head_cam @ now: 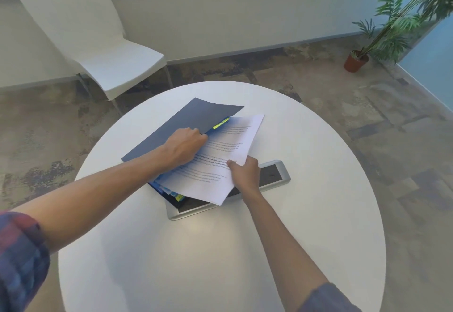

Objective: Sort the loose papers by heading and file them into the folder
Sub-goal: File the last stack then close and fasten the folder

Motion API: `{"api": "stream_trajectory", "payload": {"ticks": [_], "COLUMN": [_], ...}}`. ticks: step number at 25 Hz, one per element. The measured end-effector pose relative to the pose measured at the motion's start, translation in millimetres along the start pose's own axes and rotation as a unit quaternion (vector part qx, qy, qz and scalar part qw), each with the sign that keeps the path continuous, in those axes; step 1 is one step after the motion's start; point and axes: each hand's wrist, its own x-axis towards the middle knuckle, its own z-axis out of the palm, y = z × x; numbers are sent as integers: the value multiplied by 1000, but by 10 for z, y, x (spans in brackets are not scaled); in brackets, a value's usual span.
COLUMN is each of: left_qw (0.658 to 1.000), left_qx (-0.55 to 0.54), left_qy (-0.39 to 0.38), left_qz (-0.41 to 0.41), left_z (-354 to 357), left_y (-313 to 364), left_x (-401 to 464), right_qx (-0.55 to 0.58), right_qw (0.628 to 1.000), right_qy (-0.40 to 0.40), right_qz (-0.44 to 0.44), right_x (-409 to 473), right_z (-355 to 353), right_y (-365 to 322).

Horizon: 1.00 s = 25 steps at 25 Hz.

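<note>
A dark blue folder [181, 125] lies on the round white table [306, 189], its cover raised a little at the right edge. My left hand [185, 146] grips that cover's edge, fingers curled under it. A printed white sheet [220, 162] slants across the folder's inside, partly under the cover. My right hand [245, 173] pinches the sheet's right edge, thumb on top. Yellow and blue index tabs [220, 124] stick out under the cover, and more tabs [177, 196] show at the folder's near corner.
A silver-framed tablet [274, 174] lies under the folder and the sheet, toward the right. A white chair [103, 49] stands beyond the table at the left. A potted plant [358, 60] sits on the floor at the far right.
</note>
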Motion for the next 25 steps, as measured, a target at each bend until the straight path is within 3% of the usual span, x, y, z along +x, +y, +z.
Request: {"api": "stream_trajectory", "payload": {"ticks": [9, 14, 18, 25], "left_qw": [998, 994, 991, 993], "left_qx": [-57, -101, -122, -111], "left_qy": [-27, -33, -31, 2], "left_qz": [11, -22, -41, -42], "left_z": [-289, -431, -413, 93], "left_y": [484, 762, 884, 1347], "left_x": [-176, -286, -358, -387], "right_qx": [-66, -113, -69, 30], "right_qw": [998, 992, 991, 995], "right_qy": [5, -57, -105, -42], "right_qz": [-6, 25, 55, 86], "right_x": [-101, -152, -140, -298], "right_z": [382, 346, 202, -10], "right_y": [16, 74, 153, 586]}}
